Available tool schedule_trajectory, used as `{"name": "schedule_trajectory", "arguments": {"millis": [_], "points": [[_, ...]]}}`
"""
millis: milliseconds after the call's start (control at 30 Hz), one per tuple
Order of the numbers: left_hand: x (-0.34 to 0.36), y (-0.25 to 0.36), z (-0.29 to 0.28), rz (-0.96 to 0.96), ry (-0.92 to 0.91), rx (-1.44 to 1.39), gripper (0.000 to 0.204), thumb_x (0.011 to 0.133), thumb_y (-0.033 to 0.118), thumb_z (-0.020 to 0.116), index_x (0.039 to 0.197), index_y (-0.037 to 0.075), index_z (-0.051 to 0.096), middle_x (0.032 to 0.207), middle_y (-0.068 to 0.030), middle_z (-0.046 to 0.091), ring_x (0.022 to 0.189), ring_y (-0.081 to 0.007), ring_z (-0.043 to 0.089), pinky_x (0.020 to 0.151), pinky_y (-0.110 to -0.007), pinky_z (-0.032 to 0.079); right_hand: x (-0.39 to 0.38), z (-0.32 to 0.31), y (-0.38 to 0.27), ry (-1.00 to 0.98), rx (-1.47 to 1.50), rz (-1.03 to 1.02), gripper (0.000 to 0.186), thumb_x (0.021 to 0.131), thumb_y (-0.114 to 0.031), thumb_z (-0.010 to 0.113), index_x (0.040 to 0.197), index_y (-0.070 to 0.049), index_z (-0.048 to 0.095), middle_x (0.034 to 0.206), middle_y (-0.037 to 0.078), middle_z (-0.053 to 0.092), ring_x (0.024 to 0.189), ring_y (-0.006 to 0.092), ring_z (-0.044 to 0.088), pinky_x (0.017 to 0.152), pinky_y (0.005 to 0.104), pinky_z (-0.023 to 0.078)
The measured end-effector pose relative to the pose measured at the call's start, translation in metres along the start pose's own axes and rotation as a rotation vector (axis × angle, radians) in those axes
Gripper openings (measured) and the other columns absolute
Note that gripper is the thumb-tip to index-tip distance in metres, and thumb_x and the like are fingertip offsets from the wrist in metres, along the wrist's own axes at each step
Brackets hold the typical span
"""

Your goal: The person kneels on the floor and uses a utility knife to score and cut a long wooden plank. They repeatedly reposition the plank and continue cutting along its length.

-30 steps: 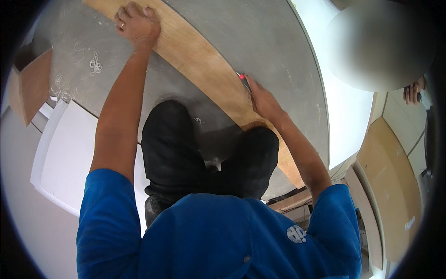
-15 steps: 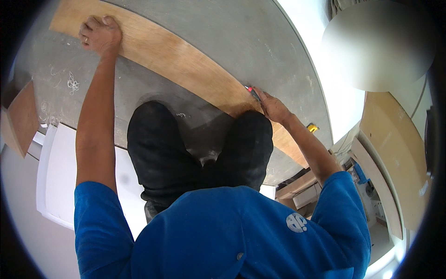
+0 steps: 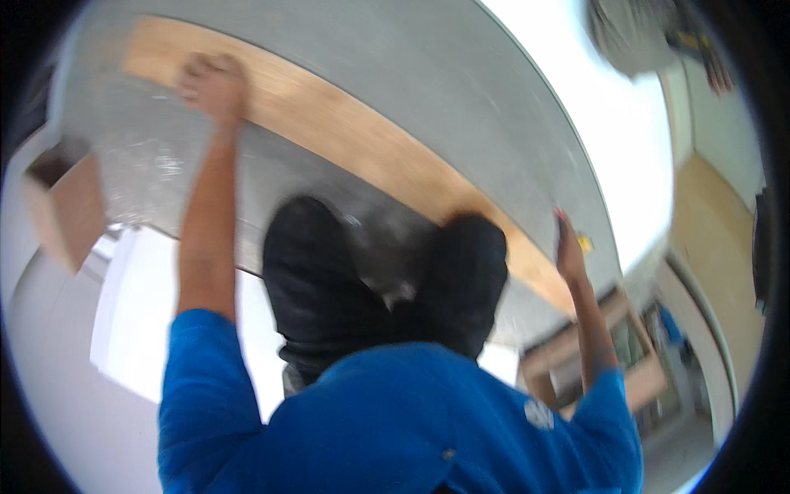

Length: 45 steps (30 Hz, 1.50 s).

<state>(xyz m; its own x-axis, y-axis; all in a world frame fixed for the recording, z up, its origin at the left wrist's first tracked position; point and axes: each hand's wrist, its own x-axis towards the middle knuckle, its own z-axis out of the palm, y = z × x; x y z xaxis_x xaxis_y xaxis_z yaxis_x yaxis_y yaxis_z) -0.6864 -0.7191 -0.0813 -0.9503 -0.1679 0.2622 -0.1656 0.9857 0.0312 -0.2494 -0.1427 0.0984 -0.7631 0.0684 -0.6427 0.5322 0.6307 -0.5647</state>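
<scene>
A long, narrow wooden board (image 3: pixel 370 148) lies slantwise across a large grey sheet (image 3: pixel 444 74). My left hand (image 3: pixel 216 89) presses on the board near its far left end, fingers curled in. Off the board's right part, above the grey sheet, is my right hand (image 3: pixel 569 253). It is closed round a slim tool with a red tip that looks like a utility knife (image 3: pixel 560 216); motion blurs it and my fingers hide most of it. My right knee (image 3: pixel 473 235) rests against the board's near edge. A yellow tape measure (image 3: pixel 585 244) lies just beyond my right hand.
White thread-like scraps (image 3: pixel 167 163) lie on the sheet at left. A brown box (image 3: pixel 72 206) and a white panel (image 3: pixel 140 305) are at the left. Wooden frames (image 3: pixel 646 362) stand at lower right. Another person's grey clothing (image 3: pixel 629 37) and hand (image 3: pixel 719 78) show at upper right.
My right hand has moved right with the knife, away from the board. My left hand stays on the board's left end. The whole view has shifted, and the other person's hand has come into sight.
</scene>
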Motion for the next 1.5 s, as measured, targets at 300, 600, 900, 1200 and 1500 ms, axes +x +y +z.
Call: {"name": "schedule_trajectory", "arguments": {"millis": [300,600,900,1200,1500], "points": [[0.000,0.014,-0.020,-0.138,-0.104,-0.129,0.062,0.099,0.035,0.046,0.149,-0.001,0.036,0.153,-0.0267,0.033,0.145,-0.0435,0.023,0.115,-0.057,0.020,0.120,0.069,-0.125,0.341,-0.051,-0.189,0.054,0.101,-0.024,0.053,0.145,0.005,0.040,0.135,0.028,0.055,0.126,0.0414,0.054,0.106,0.0417,0.040],[0.001,0.021,-0.022,-0.179,-0.249,-0.122,0.066,0.100,0.037,0.043,0.152,0.001,0.031,0.159,-0.0255,0.023,0.150,-0.0420,0.014,0.117,-0.058,0.017,0.236,0.149,-0.239,0.257,0.114,-0.161,0.048,0.095,-0.024,0.062,0.132,0.004,0.050,0.110,0.026,0.063,0.105,0.0395,0.062,0.091,0.0431,0.047],[0.011,0.009,-0.037,-0.220,-0.355,-0.157,0.075,0.099,0.049,0.045,0.153,0.001,0.028,0.161,-0.0243,0.019,0.151,-0.0413,0.010,0.116,-0.059,0.018,0.218,0.203,-0.212,0.355,0.044,-0.269,0.043,0.086,-0.028,0.076,0.108,0.002,0.054,0.091,0.019,0.057,0.084,0.0335,0.057,0.081,0.0415,0.047],[0.011,-0.028,0.038,0.168,-0.044,0.294,0.079,0.099,0.064,0.041,0.136,-0.005,0.050,0.135,-0.0252,0.053,0.131,-0.0446,0.045,0.105,-0.059,0.040,0.143,0.116,-0.132,0.557,0.019,0.195,0.035,0.091,-0.030,0.069,0.110,-0.003,0.058,0.097,0.021,0.061,0.092,0.0420,0.058,0.080,0.0486,0.046],[0.038,-0.034,0.044,0.636,-0.475,0.355,0.063,0.093,0.058,0.055,0.098,-0.005,0.066,0.093,-0.0192,0.066,0.092,-0.0421,0.064,0.077,-0.053,0.052,-0.037,0.177,0.054,1.012,0.443,0.938,0.037,0.086,-0.031,0.074,0.100,-0.004,0.054,0.086,0.016,0.061,0.081,0.0307,0.062,0.073,0.0481,0.049]]}}
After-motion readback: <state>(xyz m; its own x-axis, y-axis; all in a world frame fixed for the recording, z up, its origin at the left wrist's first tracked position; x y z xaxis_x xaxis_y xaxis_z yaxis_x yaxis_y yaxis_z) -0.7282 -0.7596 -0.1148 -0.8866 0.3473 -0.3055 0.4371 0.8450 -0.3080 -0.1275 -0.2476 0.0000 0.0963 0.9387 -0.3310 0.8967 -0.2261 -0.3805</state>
